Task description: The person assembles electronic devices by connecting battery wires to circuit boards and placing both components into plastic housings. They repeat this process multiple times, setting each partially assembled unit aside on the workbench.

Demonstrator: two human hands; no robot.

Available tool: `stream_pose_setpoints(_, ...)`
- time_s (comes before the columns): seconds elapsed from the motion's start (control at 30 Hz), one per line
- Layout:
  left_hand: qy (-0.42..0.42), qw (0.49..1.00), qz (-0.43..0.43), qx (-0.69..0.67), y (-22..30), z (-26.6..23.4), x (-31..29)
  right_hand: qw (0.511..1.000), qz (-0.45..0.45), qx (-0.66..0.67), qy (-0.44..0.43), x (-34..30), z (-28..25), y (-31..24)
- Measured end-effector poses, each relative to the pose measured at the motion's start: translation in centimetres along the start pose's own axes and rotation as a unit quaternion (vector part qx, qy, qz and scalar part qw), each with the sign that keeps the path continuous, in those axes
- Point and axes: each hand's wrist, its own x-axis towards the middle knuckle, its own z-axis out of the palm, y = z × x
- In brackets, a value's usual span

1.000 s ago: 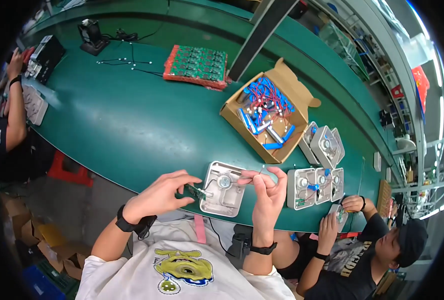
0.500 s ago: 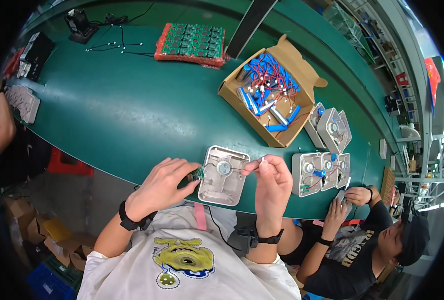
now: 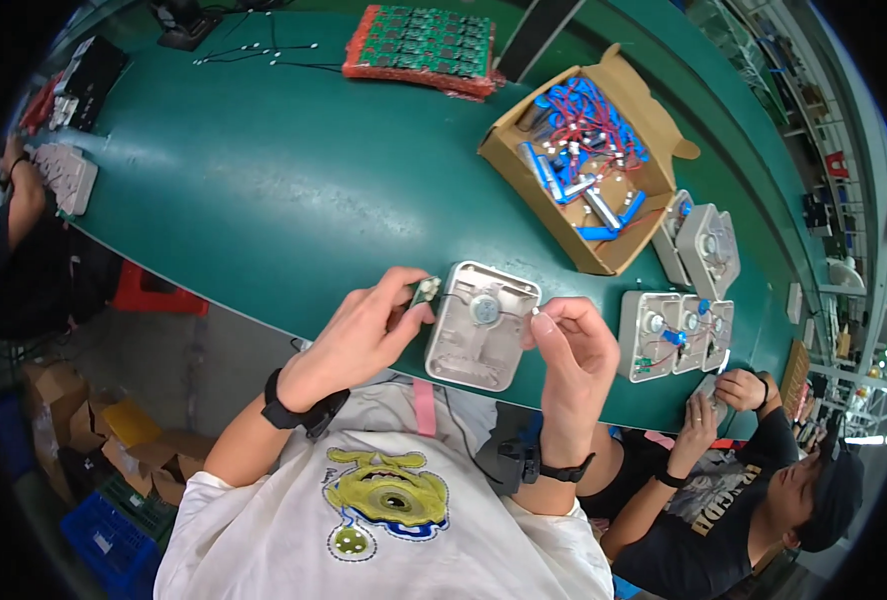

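A light grey plastic housing (image 3: 451, 350) lies open side up at the table's front edge, with a round speaker (image 3: 486, 310) inside it. At its left side my left hand (image 3: 359, 325) pinches a small green circuit board (image 3: 426, 291) between thumb and fingers, white parts showing on the board. Thin dark wire runs between the speaker and the board's side. Over the housing's right rim, my right hand (image 3: 579, 360) is closed, thumb against forefinger, on a small white connector (image 3: 536, 312) at the end of a thin wire.
A cardboard box (image 3: 549, 222) of blue battery cells with red leads stands beyond the housing. Several grey housings (image 3: 652, 335) with speakers sit to the right, near a co-worker's hands (image 3: 706, 415). Green circuit boards (image 3: 424, 45) lie on red bubble wrap at the back.
The circuit board in my left hand has turned, showing white parts. My right hand keeps its pinch on the connector. The whole scene has shifted right and up in view.
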Motion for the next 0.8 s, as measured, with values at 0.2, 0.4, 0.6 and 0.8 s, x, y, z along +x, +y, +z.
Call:
stream_pose_setpoints(0.2, 0.028, 0.999, -0.006, -0.036, -0.3, 0.6, 0.2, 0.956, -0.071, -0.283, -0.034, 0.2, 2.7, 0.2)
stream_pose_setpoints(0.4, 0.099, 0.994, 0.033, 0.015, 0.1, 1.6, 0.0, 0.904, -0.158, -0.395, -0.032, 1.2, 4.0, 2.2)
stream_pose_setpoints(0.6, 0.135, 0.988, 0.068, 0.014, 0.4, 2.3, -0.3, 0.898, -0.168, -0.405, -0.031, 1.1, 4.2, 2.8)
stream_pose_setpoints(0.8, 0.129, 0.986, 0.101, 0.028, 1.0, 2.1, -0.3, 0.894, -0.170, -0.414, -0.022, 1.0, 4.5, 2.9)
